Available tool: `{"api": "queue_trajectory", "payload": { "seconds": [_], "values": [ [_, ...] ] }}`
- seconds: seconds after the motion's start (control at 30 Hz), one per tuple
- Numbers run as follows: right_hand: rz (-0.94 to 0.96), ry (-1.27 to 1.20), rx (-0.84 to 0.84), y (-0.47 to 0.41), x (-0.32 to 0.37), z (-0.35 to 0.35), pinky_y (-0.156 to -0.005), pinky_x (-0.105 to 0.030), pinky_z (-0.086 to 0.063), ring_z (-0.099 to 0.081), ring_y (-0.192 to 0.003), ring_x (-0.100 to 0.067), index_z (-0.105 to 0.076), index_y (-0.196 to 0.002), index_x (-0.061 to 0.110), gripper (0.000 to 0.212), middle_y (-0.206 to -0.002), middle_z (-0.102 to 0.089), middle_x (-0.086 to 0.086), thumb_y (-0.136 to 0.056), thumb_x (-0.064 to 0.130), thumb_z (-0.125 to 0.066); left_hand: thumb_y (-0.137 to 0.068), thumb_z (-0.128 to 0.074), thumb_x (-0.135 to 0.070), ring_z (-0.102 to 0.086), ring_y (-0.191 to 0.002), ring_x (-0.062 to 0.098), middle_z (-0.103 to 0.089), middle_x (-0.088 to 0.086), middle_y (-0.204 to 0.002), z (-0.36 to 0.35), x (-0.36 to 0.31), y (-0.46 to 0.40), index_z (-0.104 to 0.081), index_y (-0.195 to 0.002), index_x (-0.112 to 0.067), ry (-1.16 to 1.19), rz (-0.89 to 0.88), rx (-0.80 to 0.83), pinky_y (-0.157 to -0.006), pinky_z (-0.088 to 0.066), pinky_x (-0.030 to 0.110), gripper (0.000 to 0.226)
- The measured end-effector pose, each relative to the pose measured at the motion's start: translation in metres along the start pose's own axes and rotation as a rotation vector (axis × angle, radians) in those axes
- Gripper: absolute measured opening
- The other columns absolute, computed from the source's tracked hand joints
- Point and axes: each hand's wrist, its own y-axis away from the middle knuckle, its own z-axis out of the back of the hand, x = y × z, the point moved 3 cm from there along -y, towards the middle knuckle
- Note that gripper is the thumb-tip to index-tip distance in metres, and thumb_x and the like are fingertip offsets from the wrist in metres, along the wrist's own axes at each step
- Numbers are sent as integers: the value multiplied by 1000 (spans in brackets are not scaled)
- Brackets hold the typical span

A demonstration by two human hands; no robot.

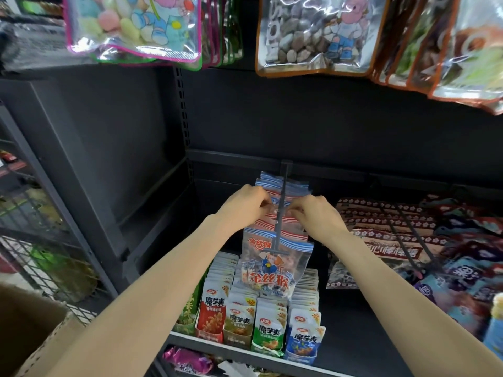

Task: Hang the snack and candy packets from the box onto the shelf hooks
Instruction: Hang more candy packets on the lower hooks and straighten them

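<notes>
Several clear candy packets (272, 265) with red and blue striped tops hang in a row on a dark shelf hook (280, 210). My left hand (245, 205) pinches the striped tops on the left side of the hook. On the right side, my right hand (315, 216) pinches the same tops, the two hands almost meeting at the hook. The front packet hangs free at the hook's tip. A corner of the cardboard box (35, 330) shows at the bottom left.
Small snack sachets (261, 322) stand in rows on the shelf below. Dark packets (389, 235) hang on hooks to the right. Large clear bags (133, 25) hang overhead, more of them (315, 34) on the right. A wire-mesh rack (46, 257) stands at left.
</notes>
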Motion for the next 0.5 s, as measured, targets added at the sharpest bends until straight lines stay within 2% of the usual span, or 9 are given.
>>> {"api": "queue_trajectory", "payload": {
  "seconds": [0.13,0.23,0.3,0.33,0.4,0.47,0.5],
  "values": [
    [-64,40,-26,-10,1,-2,-73,-35,-49,-63,-97,-30,-68,-112,20,25,-108,-68,-9,-96,21,-48,-96,-51,-21,-65,-91,26,-68,11,-105,-3,-3,-6,-67,-112,-15,-60,61,-62,-80,-54,42,24],
    [-85,-76,-62,-8,1,-3,-76,-37,-53,-64,-95,-30,-67,-114,17,28,-109,-67,-11,-96,17,-46,-96,-48,-18,-64,-91,24,-67,8,-108,-4,-5,1,-66,-111,-14,38,40,-138,-79,-53,37,24],
    [-41,-173,-135,4,0,-5,-86,-36,-50,-59,-105,-28,-62,-121,12,31,-119,-62,-13,-95,13,-45,-98,-43,-19,-58,-110,21,-60,6,-125,-5,-5,15,-61,-121,-15,105,-40,-157,-92,-47,33,30],
    [-16,-193,-156,12,1,-7,-94,-34,-43,-52,-116,-27,-57,-127,10,33,-128,-55,-13,-97,13,-44,-99,-38,-20,-49,-123,19,-52,4,-137,-7,-6,23,-54,-130,-15,75,-81,-135,-101,-40,32,35],
    [17,-203,-96,26,1,-15,-109,-27,-25,-31,-136,-25,-40,-141,9,42,-147,-37,-11,-100,18,-39,-102,-29,-24,-27,-140,16,-32,1,-152,-15,-4,35,-39,-142,-17,-52,-138,-61,-114,-24,32,42],
    [48,-180,19,30,0,-28,-115,-25,-6,-10,-146,-21,-27,-148,8,47,-157,-18,-10,-103,22,-32,-103,-23,-25,-14,-145,15,-20,2,-156,-22,-1,40,-30,-146,-17,-104,-155,-23,-119,-14,33,45],
    [65,-160,42,29,0,-32,-116,-26,-1,-4,-147,-21,-23,-149,8,48,-158,-12,-12,-103,23,-29,-103,-21,-25,-11,-146,15,-18,2,-157,-23,-1,40,-27,-147,-17,-110,-152,-21,-119,-12,34,45]
  ]
}}
